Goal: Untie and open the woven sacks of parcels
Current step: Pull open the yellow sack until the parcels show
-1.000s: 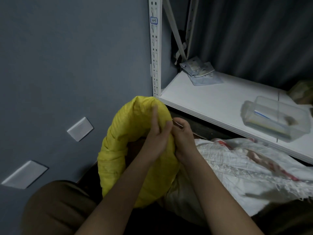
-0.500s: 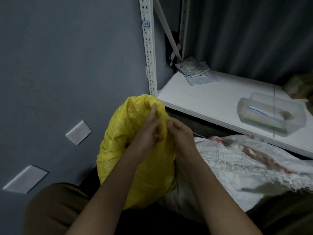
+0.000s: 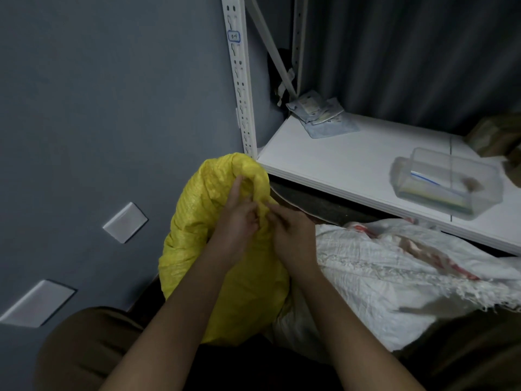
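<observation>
While both hands [image 3: 239, 218] pinch—yellow sack [image 3: 225, 277] beneath.

A white shelf [image 3: 338, 162] on a perforated metal upright [image 3: 239, 80] carries a clear plastic container [image 3: 448, 184] near its front edge and flat grey packets [image 3: 324, 117] in its back corner. Two white wall plates [image 3: 125, 222] sit on the grey wall [image 3: 98, 108] to the left.
</observation>
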Tool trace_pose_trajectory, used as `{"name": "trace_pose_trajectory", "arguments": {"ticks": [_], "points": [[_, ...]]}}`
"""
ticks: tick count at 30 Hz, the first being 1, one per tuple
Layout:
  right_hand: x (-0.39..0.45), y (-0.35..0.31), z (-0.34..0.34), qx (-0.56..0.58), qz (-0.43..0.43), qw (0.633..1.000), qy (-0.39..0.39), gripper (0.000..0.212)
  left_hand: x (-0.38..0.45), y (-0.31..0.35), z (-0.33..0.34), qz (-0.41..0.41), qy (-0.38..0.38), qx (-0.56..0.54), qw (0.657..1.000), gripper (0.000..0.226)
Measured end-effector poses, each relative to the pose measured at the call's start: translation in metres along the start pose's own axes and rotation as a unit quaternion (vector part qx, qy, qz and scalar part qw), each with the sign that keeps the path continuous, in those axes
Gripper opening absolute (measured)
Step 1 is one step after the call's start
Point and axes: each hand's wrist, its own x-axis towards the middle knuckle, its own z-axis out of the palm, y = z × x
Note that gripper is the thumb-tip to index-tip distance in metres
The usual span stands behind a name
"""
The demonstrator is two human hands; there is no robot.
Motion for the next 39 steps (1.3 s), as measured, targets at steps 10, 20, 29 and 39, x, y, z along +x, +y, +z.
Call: {"name": "trace_pose_trajectory", "arguments": {"ticks": [10, 20, 29, 39], "points": [[0.005, 0.012, 0.002, 0.095, 0.164, 0.982, 0.004, 0.016, 0.016, -0.012, 0.000, 0.081, 0.092, 0.290, 0.949, 0.059], [0.008, -0.003, 0.008, 0.440, 0.280, 0.853, 0.016, 0.022, 0.001, -0.003, -0.010, 0.015, -0.020, 0.188, 0.982, 0.043], [0.018, 0.009, 0.009, 0.023, 0.164, 0.986, -0.020, 0.025, 0.004, -0.012, -0.002, 0.068, 0.044, 0.353, 0.932, 0.061], [0.008, 0.005, 0.010, 0.439, 0.357, 0.824, -0.038, 0.021, -0.011, -0.014, -0.017, -0.006, -0.040, 0.165, 0.985, 0.055]]}}
